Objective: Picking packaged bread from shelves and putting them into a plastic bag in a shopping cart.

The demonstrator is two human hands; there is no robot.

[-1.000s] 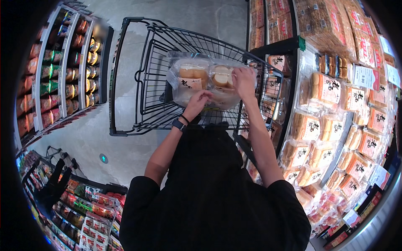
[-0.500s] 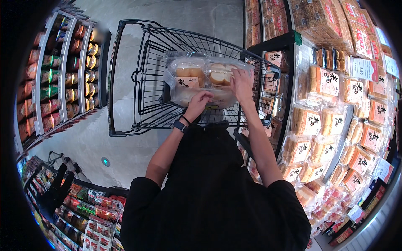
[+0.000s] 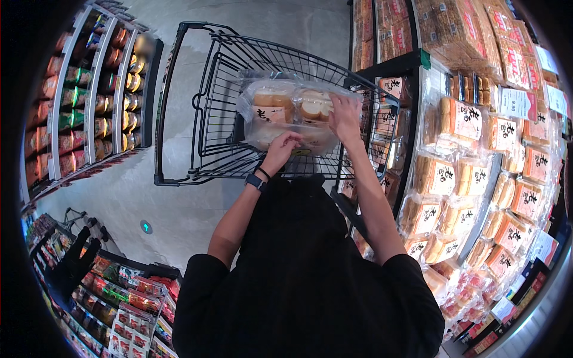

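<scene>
Plastic-wrapped bread [image 3: 271, 99] lies at upper centre, loosely curled left hand [image 3: 282, 148] at its lower edge, half-spread right hand [image 3: 345, 121] at right, grips unclear.

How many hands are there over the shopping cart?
2: the left hand at the near side of the clear plastic bag, and the right hand at its right side. No others show there.
</scene>
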